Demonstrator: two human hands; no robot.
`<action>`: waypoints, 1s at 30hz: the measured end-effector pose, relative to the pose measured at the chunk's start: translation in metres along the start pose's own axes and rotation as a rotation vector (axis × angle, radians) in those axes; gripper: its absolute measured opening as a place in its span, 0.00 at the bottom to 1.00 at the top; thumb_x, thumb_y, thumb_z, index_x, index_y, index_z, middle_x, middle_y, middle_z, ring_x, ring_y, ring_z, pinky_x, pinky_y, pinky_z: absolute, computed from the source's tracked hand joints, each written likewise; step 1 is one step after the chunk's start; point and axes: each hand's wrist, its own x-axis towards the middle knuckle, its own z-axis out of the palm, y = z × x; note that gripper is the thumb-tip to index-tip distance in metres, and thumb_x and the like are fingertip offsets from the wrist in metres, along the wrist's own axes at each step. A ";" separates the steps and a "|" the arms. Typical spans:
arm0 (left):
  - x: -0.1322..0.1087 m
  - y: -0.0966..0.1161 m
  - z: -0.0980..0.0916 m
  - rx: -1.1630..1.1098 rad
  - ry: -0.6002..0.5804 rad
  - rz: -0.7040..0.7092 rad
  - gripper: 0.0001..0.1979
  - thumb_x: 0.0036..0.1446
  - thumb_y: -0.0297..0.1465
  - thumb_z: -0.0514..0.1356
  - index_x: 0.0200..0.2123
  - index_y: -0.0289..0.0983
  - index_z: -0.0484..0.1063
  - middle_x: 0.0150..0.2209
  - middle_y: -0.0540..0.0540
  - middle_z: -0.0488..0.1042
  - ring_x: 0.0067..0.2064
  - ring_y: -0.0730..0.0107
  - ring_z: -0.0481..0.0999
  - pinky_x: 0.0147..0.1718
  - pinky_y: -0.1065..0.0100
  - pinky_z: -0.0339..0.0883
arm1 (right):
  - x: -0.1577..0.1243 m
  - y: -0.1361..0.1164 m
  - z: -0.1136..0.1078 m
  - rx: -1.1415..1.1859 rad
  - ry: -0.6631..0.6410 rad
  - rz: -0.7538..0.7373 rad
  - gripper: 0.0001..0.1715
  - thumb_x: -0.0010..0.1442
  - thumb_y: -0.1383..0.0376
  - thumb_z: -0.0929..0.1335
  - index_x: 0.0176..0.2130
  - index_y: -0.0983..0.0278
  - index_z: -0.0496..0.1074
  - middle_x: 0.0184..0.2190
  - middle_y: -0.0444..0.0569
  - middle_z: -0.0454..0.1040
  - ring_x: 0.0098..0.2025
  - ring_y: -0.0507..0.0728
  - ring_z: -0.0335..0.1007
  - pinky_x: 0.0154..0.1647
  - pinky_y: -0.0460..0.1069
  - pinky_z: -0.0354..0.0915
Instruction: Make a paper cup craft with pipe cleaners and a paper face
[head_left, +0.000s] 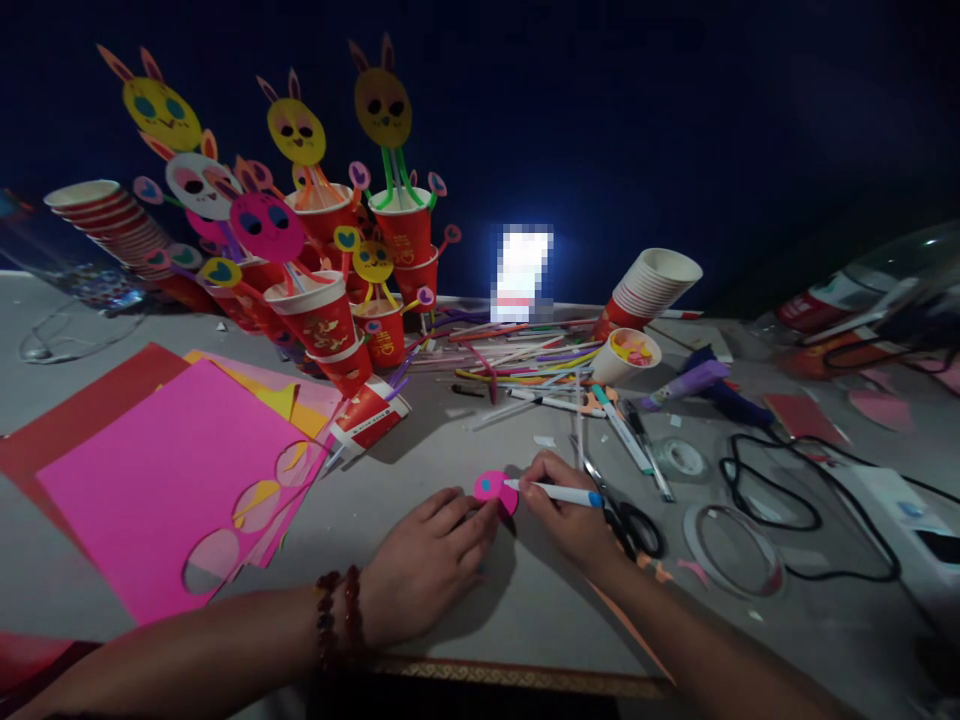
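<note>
Near the front middle of the table lies a small pink paper circle (491,484) with a blue spot coloured on it. My left hand (439,560), wearing bead bracelets, holds its lower edge with bent fingertips that cover part of it. A white marker with a blue end (566,494) is pinched between the thumb and fingers of my right hand (566,515). Its tip meets the right side of the circle. Just right of that hand lie black-handled scissors (637,528), partly hidden by it.
Decorated red cups with rabbit faces (322,315) crowd the back left, beside coloured paper sheets (172,470). Loose pipe cleaners (517,350) lie behind my hands. Stacked cups (652,285), a tape roll (731,550) and a black cord (814,575) occupy the right.
</note>
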 end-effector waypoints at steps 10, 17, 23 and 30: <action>0.000 0.001 -0.001 -0.013 0.001 -0.001 0.23 0.67 0.39 0.54 0.59 0.31 0.65 0.64 0.41 0.64 0.61 0.57 0.64 0.63 0.57 0.52 | 0.001 -0.001 -0.001 0.008 -0.030 0.007 0.09 0.57 0.65 0.63 0.26 0.61 0.65 0.21 0.42 0.68 0.24 0.54 0.64 0.28 0.48 0.56; 0.000 0.000 -0.002 -0.005 -0.003 0.001 0.24 0.66 0.40 0.55 0.58 0.30 0.65 0.63 0.40 0.64 0.61 0.57 0.64 0.63 0.57 0.52 | 0.001 0.000 0.000 0.000 -0.027 0.011 0.09 0.56 0.64 0.63 0.24 0.61 0.64 0.19 0.41 0.66 0.23 0.53 0.62 0.26 0.47 0.55; 0.001 0.001 -0.003 -0.020 -0.018 -0.005 0.23 0.67 0.39 0.54 0.58 0.31 0.65 0.64 0.41 0.63 0.61 0.57 0.64 0.63 0.57 0.52 | 0.000 -0.002 -0.001 -0.008 -0.019 0.013 0.10 0.56 0.65 0.63 0.24 0.61 0.63 0.18 0.40 0.64 0.21 0.52 0.59 0.24 0.47 0.55; 0.000 0.001 0.000 -0.023 -0.004 -0.004 0.23 0.67 0.40 0.54 0.59 0.31 0.64 0.64 0.40 0.64 0.60 0.56 0.65 0.62 0.57 0.54 | 0.000 -0.001 0.000 0.007 -0.002 0.028 0.11 0.56 0.64 0.62 0.23 0.60 0.62 0.18 0.40 0.62 0.21 0.52 0.58 0.24 0.47 0.54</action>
